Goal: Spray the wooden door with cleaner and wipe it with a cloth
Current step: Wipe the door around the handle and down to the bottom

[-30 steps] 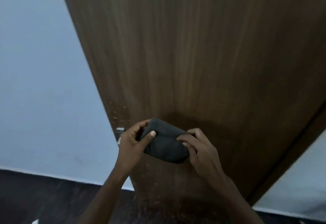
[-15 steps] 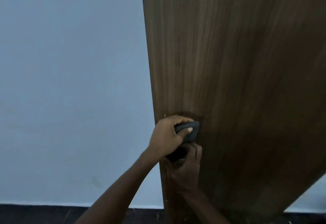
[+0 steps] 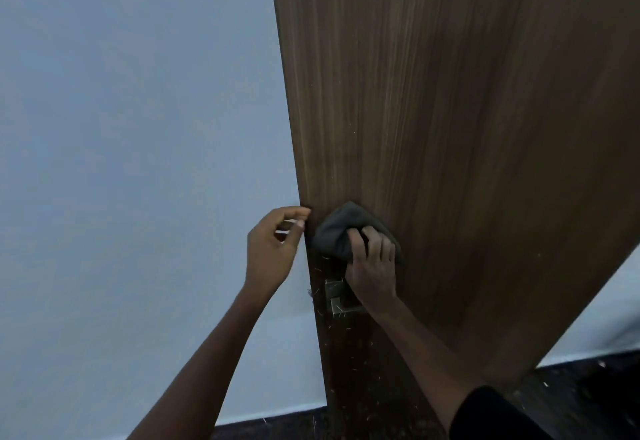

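The brown wooden door (image 3: 450,110) fills the right half of the view, with its left edge running down the middle. My right hand (image 3: 372,263) presses a dark grey cloth (image 3: 341,231) flat against the door near that edge, just above the metal handle (image 3: 337,299). My left hand (image 3: 273,249) is at the door's edge, its fingertips curled and touching the edge, holding nothing I can see. No spray bottle is in view.
A pale blue-grey wall (image 3: 138,162) lies left of the door and shows again at the lower right. The dark floor (image 3: 588,398) runs along the bottom. Pale scratches and specks mark the door around and below the handle.
Both hands held the folded cloth earlier. Now the left hand has let go and moved to the door's edge, and the right hand alone presses the cloth on the door.
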